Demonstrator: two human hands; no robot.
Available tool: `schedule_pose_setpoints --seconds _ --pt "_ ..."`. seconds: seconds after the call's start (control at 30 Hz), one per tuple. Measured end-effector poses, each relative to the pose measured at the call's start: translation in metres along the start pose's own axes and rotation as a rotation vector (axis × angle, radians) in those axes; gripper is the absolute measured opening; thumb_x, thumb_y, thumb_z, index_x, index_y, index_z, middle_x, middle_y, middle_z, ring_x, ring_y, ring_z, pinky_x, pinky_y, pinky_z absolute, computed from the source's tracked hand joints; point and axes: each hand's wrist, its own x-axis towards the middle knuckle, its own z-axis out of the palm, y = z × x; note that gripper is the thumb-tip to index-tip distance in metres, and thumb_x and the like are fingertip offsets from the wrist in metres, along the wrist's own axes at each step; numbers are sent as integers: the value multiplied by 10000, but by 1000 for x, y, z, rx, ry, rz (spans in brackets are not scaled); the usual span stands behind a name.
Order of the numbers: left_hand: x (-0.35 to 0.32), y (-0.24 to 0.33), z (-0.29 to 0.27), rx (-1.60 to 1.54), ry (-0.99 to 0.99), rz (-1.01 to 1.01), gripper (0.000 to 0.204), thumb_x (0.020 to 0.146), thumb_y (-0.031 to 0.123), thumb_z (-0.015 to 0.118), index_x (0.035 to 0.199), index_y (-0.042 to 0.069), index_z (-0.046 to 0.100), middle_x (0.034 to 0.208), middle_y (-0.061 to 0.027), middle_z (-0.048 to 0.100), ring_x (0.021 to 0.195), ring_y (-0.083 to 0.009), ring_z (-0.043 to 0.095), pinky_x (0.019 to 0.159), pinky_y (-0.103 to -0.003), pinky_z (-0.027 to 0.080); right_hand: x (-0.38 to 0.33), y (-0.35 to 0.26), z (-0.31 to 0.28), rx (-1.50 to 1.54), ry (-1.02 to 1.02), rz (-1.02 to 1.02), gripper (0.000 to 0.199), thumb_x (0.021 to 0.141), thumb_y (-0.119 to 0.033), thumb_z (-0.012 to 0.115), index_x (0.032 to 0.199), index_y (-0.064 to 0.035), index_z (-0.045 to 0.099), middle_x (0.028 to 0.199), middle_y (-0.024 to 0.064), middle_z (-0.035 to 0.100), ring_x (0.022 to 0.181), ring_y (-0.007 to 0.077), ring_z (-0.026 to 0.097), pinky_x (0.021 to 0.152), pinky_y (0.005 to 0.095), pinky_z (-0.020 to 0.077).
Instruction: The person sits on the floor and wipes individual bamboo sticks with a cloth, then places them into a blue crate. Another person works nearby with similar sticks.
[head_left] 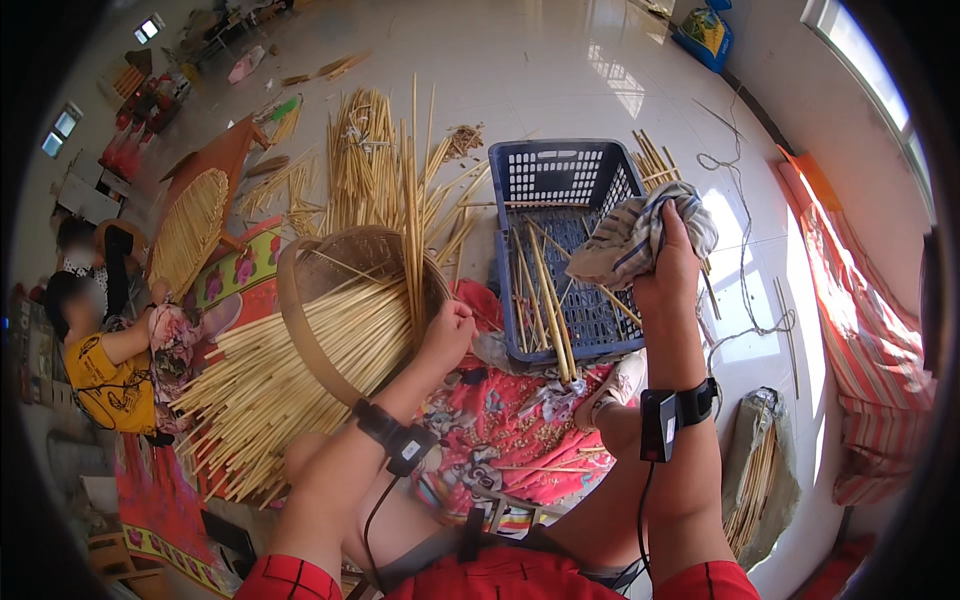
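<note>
— Red sleeves (pixel 500 582) are seen nearest the lens at six o'clock, and two bare forearms rise from them, each strapped with a black wrist sensor (pixel 400 440). What is gripped by the left hand (pixel 447 335)?

— It is closed into a fist on a clutch of bamboo splints (pixel 412 240) that stand upright, at about ten o'clock from centre. The fist rests against the rim of a round woven bamboo frame (pixel 300 320); a long fan of splints (pixel 270 390) is threaded through that hoop and spreads toward eight o'clock. The uprights seem to be held tight so that they stay crossed against the fan.

— And the right hand (pixel 668 270)?

— It is raised at about two o'clock, fingers curled shut around a bunched striped cloth (pixel 640 235). The cloth is held above the near right corner of a blue plastic crate (pixel 560 180), clear of the weaving, with loose splints leaning inside the crate.

— What surrounds the work?

— A red patterned mat (pixel 500 440) is spread under the lap, presumably to keep the pieces off the tiled floor (pixel 560 70). More bamboo sticks (pixel 365 150) are piled at twelve o'clock, within reach. A finished woven tray (pixel 190 230) is propped at ten o'clock, and another person in yellow (pixel 110 375) is seated at nine o'clock. A sack of sticks (pixel 760 470) lies at four o'clock.
</note>
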Motion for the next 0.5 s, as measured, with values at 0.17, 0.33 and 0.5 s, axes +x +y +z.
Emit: schedule_pose_setpoints --seconds 0.17,0.33,0.5 --pt "26 -42 -46 92 276 -154 156 877 112 528 1012 64 467 815 -47 558 629 -122 555 532 -264 453 10 -17 -11 -10 9 1 272 936 -228 583 1125 -32 574 1006 99 659 881 243 661 794 415 562" --pt "55 -69 -71 -141 311 -421 223 856 93 547 1061 23 496 819 -81 536 700 -162 556 613 -312 482 16 -31 -19 -49 41 -20 292 950 -260 557 1122 -24 571 995 113 664 872 263 667 788 427 564" --pt "108 -132 -109 58 480 -402 417 856 82 538 1260 -12 490 1117 -179 603 1024 -278 606 818 -372 486 17 -29 -12 -27 -1 7 284 957 -260 546 1107 -20 569 1005 127 661 882 276 664 792 439 561"
